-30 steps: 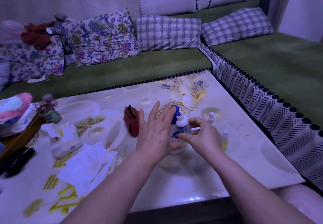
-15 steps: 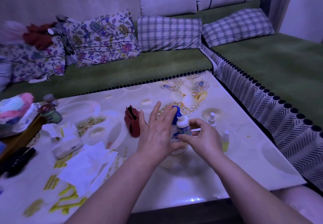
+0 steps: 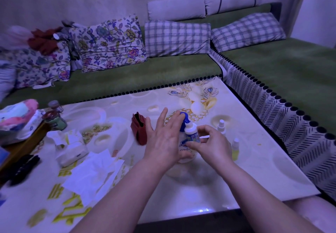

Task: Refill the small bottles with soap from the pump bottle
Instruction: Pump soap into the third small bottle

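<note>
A white pump bottle with a blue pump head [image 3: 183, 117] stands mid-table, mostly hidden behind my hands. My left hand [image 3: 163, 138] lies over the pump with straight, spread fingers, the fingertips on the blue head. My right hand [image 3: 211, 143] pinches a small white bottle [image 3: 191, 132] and holds it upright just under the pump's spout. Two more small bottles stand to the right on the table: a white spray-top one [image 3: 221, 126] and one with yellow liquid [image 3: 235, 149].
A red pouch [image 3: 139, 131] lies left of my hands. Loose tissues [image 3: 94, 176] and a tissue pack [image 3: 71, 152] sit further left, with jars [image 3: 56, 120] at the table's left edge. A green sofa with cushions wraps the far and right sides.
</note>
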